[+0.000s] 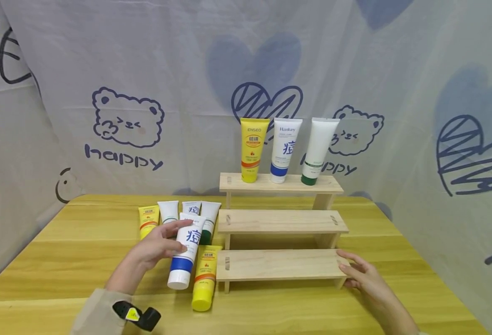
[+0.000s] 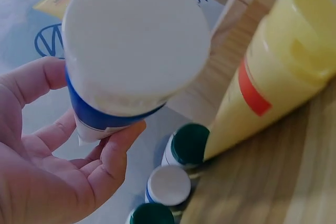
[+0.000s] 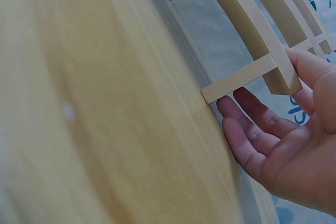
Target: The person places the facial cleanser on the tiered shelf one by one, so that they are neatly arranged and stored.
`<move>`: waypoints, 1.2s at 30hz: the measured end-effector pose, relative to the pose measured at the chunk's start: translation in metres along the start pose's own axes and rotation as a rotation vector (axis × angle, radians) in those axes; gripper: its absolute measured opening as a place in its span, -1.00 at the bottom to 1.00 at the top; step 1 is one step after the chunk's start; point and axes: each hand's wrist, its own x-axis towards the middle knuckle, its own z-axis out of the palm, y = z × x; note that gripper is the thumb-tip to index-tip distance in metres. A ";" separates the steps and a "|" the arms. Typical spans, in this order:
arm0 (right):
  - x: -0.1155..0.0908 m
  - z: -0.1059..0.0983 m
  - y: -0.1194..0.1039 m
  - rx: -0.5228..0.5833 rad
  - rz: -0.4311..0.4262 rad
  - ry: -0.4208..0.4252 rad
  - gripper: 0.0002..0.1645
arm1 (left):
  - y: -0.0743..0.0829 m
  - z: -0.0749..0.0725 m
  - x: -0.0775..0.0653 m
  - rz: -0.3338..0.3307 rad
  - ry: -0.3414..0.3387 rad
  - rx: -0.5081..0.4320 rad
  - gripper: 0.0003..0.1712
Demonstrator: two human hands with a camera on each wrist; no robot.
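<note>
My left hand [image 1: 156, 247] grips a white squeeze tube [image 1: 190, 249] with blue lettering and a blue band, its cap tilted down toward me. In the left wrist view the tube's round white cap [image 2: 136, 35] faces the camera, thumb and fingers around its sides. Just right of it lies a yellow tube [image 1: 206, 274], near the rack's left end. My right hand [image 1: 365, 277] holds the right end of the lowest step of a three-step wooden rack [image 1: 279, 265]. In the right wrist view its fingers [image 3: 252, 129] curl by the step's leg.
On the top step stand a yellow tube [image 1: 253, 151], a white-and-blue tube [image 1: 285, 151] and a white tube with a green cap [image 1: 319, 151]. Behind my left hand lie several more tubes, among them a yellow one [image 1: 149, 218]. A patterned curtain [image 1: 187, 70] hangs behind the table.
</note>
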 end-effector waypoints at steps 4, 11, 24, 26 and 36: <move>0.000 -0.001 0.000 0.003 -0.013 -0.013 -0.66 | 0.007 0.006 0.001 0.024 -0.020 -0.023 -0.24; -0.001 -0.001 -0.001 0.008 -0.001 -0.010 -0.66 | 0.021 0.024 0.005 0.068 -0.082 -0.053 -0.24; 0.000 0.000 -0.002 -0.003 0.044 0.024 -0.67 | 0.038 0.058 0.017 0.110 -0.138 -0.124 -0.27; 0.000 0.000 -0.002 -0.003 0.042 0.026 -0.66 | 0.040 0.063 0.018 0.102 -0.133 -0.135 -0.28; 0.000 0.001 -0.001 0.022 0.038 0.031 -0.66 | 0.048 0.092 0.030 0.089 -0.151 -0.198 -0.29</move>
